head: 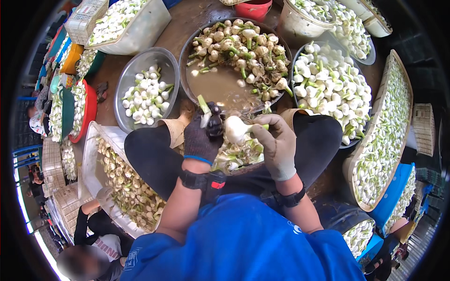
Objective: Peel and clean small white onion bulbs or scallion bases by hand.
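A peeled white garlic bulb (236, 130) with a short green stem is pinched by that stem in my right hand (279, 142), which wears a pale glove. My left hand (205, 131), in a dark glove with black fingertips, is at the bulb's left side; a cut piece of green-white stem (204, 105) shows at its fingers. Whether its fingertips touch the bulb, I cannot tell. Leafy peelings (239, 156) lie below both hands, between my crossed legs. Just beyond the hands, a round metal basin (182, 70) holds murky water and unpeeled garlic bulbs with short stems (246, 49).
An oval metal basin (121, 77) of white bulbs stands left, another heaped basin (330, 84) right. A long tub (383, 140) stands farther right. At lower left, a co-worker's gloved hand (104, 196) reaches into a white crate (92, 158) of unpeeled garlic. A red bucket (253, 10) stands beyond.
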Available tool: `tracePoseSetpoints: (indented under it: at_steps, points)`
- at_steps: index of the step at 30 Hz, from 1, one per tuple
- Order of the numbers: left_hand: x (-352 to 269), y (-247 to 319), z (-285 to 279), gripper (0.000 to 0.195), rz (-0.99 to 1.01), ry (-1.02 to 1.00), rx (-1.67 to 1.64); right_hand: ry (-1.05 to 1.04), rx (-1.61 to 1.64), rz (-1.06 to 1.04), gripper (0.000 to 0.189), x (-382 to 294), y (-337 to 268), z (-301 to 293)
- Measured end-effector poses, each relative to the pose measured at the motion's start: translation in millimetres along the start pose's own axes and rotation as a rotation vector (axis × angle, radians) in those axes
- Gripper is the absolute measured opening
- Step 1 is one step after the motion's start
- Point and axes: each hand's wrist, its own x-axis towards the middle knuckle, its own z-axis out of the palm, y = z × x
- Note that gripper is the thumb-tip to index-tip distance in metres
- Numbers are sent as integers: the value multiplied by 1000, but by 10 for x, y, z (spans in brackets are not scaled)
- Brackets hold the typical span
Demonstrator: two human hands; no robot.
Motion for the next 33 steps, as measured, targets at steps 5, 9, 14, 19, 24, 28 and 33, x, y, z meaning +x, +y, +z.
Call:
tracePoseSetpoints:
  at_steps: [5, 9, 14, 19, 24, 28, 33]
  points:
    - [-150, 221, 123, 20, -74, 2, 455, 12, 60, 14, 19, 104, -45, -148]
    - [-234, 329, 170, 19, 24, -257, 638, -109, -195, -56, 20, 182, -31, -135]
    - [-199, 366, 165, 25, 17, -374, 687, -235, -262, -138, 22, 261, 25, -238]
    - [60, 96, 84, 20, 204, -234, 637, -326, 256, 0, 33, 220, 145, -300]
    - [22, 65, -70, 31, 4, -55, 396, -147, 352, 164, 36, 138, 72, -223]
    - [-163, 406, 378, 32, -228, -227, 405, -280, 22, -15, 39, 244, 137, -298]
    - [-277, 495, 367, 34, -330, -326, 325, -344, 75, -76, 36, 282, 159, -306]
